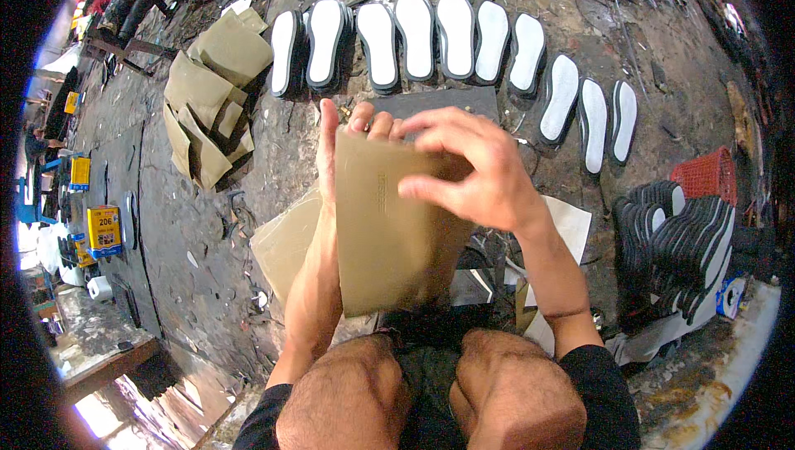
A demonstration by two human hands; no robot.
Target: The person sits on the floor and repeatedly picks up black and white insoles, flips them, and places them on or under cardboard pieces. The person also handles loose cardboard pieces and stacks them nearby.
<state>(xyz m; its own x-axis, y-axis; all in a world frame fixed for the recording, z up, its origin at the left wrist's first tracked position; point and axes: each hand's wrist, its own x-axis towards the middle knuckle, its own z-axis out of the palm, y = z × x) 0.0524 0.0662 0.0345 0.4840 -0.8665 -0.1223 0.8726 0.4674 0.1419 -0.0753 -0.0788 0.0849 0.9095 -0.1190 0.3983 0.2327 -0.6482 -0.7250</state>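
Tan sheet (387, 231); left hand (328, 150) outspread, bracing its back; right hand (480, 158) loosely spread before it, contact unclear.

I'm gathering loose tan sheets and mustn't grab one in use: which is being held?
The tan sheet raised upright in the left hand, in front of the person; the other tan sheets lie lower down, not held.

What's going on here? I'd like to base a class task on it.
Someone is holding up a smooth, flat-surfaced tan sheet with both bare hands. The left hand is partly hidden behind it; the right hand is at its upper right. Beyond lie black sole-shaped pieces with white tops in a curving row, with a loose heap of tan sheets to their left.
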